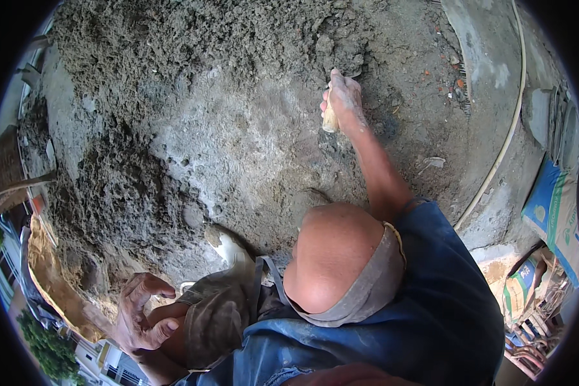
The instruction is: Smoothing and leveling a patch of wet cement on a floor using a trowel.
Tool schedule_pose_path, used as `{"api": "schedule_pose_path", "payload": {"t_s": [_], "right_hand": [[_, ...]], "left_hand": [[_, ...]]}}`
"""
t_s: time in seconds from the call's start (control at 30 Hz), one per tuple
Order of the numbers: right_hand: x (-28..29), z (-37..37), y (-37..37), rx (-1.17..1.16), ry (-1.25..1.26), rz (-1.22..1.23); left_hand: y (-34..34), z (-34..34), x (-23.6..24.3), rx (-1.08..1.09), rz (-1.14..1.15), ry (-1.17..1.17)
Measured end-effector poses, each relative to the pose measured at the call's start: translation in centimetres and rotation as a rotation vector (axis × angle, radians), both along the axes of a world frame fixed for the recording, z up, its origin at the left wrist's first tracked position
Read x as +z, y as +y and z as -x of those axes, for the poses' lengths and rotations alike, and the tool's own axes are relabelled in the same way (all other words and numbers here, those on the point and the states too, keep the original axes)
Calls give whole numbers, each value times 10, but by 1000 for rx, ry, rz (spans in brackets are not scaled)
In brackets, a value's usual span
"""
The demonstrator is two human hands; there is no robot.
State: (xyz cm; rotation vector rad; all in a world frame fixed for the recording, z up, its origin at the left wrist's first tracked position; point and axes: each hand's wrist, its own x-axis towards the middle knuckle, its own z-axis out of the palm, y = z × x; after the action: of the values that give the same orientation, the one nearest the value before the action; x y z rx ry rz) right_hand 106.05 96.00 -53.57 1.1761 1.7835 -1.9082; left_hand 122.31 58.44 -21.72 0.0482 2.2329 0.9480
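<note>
My right hand (344, 103) is closed around the pale wooden handle (330, 120) of a tool, probably a trowel, whose blade is mostly hidden at a mound of grey mortar (338, 48). Below it spreads rough, partly covered concrete (212, 148). My left hand (145, 315), caked with dust, hangs at the lower left beside my trouser leg, fingers curled but apart and holding nothing. My bare knee (334, 257) and a white boot (235, 257) show at bottom centre.
More loose mortar (109, 180) lies along the left. A pale hose (508, 145) runs down the right side, near blue-and-white sacks (547, 206) and a pile of clutter (527, 341). At the far left are a pale brown ledge (58, 276), greenery (35, 347) and railings.
</note>
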Motion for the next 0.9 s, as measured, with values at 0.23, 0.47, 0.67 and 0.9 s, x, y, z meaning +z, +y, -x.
{"api": "schedule_pose_path", "payload": {"t_s": [0.23, 0.47, 0.67, 0.9], "right_hand": [[31, 21, -14, 105, 225, -99], [31, 109, -33, 410, 513, -714], [22, -91, 37, 178, 57, -72], [-27, 24, 37, 181, 99, -55]], "left_hand": [[2, 17, -5, -17, -41, -28], [19, 40, -2, -80, -39, 25], [1, 18, 8, -26, 50, 48], [-6, 8, 2, -30, 1, 32]]}}
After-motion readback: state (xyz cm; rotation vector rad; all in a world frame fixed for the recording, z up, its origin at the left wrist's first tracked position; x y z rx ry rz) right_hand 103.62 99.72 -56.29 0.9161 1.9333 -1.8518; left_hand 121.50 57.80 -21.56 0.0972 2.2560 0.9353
